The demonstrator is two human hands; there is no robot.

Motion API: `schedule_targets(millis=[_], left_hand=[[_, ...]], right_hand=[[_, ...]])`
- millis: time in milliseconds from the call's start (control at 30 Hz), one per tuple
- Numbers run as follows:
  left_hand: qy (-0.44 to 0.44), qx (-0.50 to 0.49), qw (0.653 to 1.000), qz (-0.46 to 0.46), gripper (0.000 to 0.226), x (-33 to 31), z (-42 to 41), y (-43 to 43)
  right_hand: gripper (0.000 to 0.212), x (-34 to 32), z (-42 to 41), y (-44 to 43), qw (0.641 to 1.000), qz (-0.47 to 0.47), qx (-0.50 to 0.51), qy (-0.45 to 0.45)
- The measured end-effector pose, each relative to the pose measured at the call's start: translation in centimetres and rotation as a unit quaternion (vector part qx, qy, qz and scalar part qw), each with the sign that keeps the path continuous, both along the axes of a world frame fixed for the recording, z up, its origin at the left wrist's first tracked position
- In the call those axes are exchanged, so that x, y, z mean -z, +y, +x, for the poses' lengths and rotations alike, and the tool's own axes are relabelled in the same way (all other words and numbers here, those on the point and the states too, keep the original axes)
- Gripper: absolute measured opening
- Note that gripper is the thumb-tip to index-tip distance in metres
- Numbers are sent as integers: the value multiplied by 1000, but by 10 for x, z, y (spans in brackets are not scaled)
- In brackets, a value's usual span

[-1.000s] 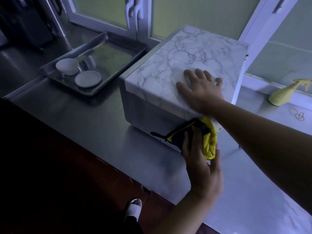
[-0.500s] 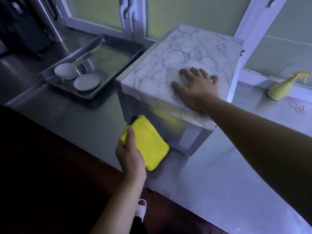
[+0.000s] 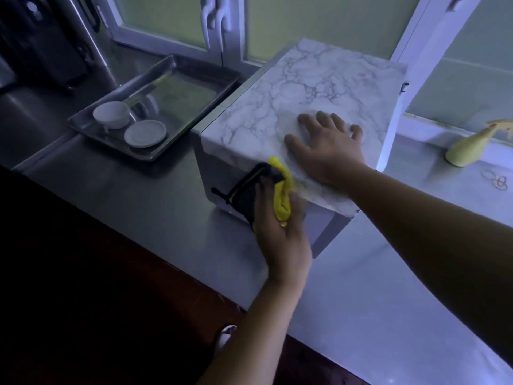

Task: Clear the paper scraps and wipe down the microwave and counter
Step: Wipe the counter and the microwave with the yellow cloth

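Head camera, looking down at a steel kitchen counter (image 3: pixel 166 212): we press a yellow-and-black cleaning cloth (image 3: pixel 281 195) against the upper front edge of the microwave (image 3: pixel 313 87), which stands at the middle of the counter with a marble-patterned covering over its top. Our left hand (image 3: pixel 280 234) grips the bunched cloth, fingers on its black side and thumb on the yellow, just below the near edge of the marble top. Our right hand (image 3: pixel 330 151) lies flat and open on that top, fingers spread, near the front right corner, the forearm reaching in from the right. Left of the microwave, farther back, a metal tray (image 3: pixel 188 98) holds a small white bowl (image 3: pixel 111 113) and, just beside it, a white saucer (image 3: pixel 145 133). At the far right, a yellow spray bottle (image 3: pixel 472 147) lies tilted on the ledge under the window, with a few rubber bands (image 3: pixel 495 180) on the counter near it. White window handles (image 3: pixel 215 20) hang behind the tray. Below the counter's near edge, the toe of a white slipper (image 3: pixel 226 333) shows on the dark floor.
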State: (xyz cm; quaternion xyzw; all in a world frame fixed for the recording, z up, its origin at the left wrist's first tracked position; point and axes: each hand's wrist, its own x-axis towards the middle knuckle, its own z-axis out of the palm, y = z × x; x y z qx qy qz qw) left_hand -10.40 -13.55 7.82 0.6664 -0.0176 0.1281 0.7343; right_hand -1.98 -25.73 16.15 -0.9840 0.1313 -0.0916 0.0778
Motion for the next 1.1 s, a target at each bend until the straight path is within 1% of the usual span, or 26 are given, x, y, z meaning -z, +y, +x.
schedule_targets(millis=[133,233,300,367,467,500,533,600,633,667,700,733,767,800,867,933,967,1000,1033,1100], left_hand=[[-66,65,994,59,53,13,-58,-29],[-89,102,987,82,49,18,-81,-43],[-92,129,984,82,48,22,-88,-46],[-113,147,977,101,49,31,-89,-44],[-155,183,954,179,44,52,-82,-34],[-141,212,945,206,41,59,-79,-31],[-102,251,937,222,37,65,-79,-29],[38,310,925,215,27,75,-76,-23],[122,316,920,195,24,80,-74,-19],[209,307,916,154,22,86,-71,-12],[294,290,907,83,20,90,-68,-3],[367,274,889,-3,22,91,-66,8],[424,270,860,-89,27,92,-66,20],[457,274,829,-169,35,90,-66,34],[482,264,789,-276,44,83,-60,62],[480,244,756,-373,50,80,-46,88],[476,234,748,-400,54,74,-37,99],[470,225,749,-410,56,66,-26,108],[456,211,765,-403,57,58,-13,115],[403,162,828,-355,56,40,18,126]], right_hand=[[63,0,1,-1,1000,6,1,3],[63,-1,1,-2,1000,5,0,4],[61,-1,1,-2,1000,6,2,5],[60,-1,1,-2,1000,7,4,5],[61,-1,1,-1,1000,11,4,5],[61,-2,1,-2,1000,11,4,5],[62,-2,0,-2,1000,12,3,6],[62,-3,-1,-2,1000,16,3,6],[62,-3,-1,-2,1000,17,3,4],[62,-2,0,-3,1000,18,3,2],[62,-2,0,-3,1000,21,4,1],[62,-1,1,-4,1000,24,4,1],[63,-1,1,-4,1000,27,4,1],[63,0,1,-4,1000,29,3,-1],[64,0,0,-5,1000,30,3,-5],[66,1,0,-5,1000,27,3,-8],[67,2,0,-5,1000,26,3,-10],[68,1,1,-6,1000,26,3,-10],[68,1,1,-6,1000,26,3,-10],[69,1,0,-6,1000,26,0,-8]])
